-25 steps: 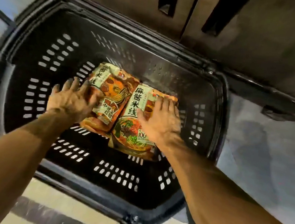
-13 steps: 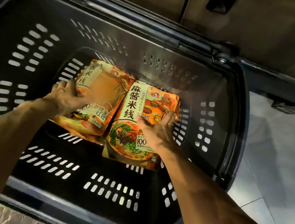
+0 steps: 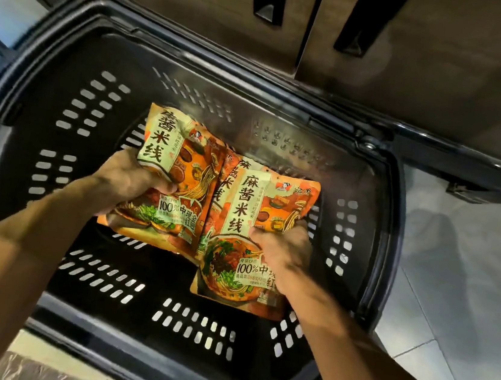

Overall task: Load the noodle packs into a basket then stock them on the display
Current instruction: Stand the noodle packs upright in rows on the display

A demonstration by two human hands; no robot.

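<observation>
In the head view both hands reach into the basket (image 3: 391,238): the left hand (image 3: 130,181) has its fingers curled round the left pack (image 3: 178,177), and the right hand (image 3: 283,247) grips the right pack (image 3: 248,221), which overlaps another pack beneath. Half a second ago the packs lay lower on the basket floor; now they are raised and tilted, the left one higher.

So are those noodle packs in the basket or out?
In: both hands, left and right, grip noodle packs inside the black basket's walls.
</observation>
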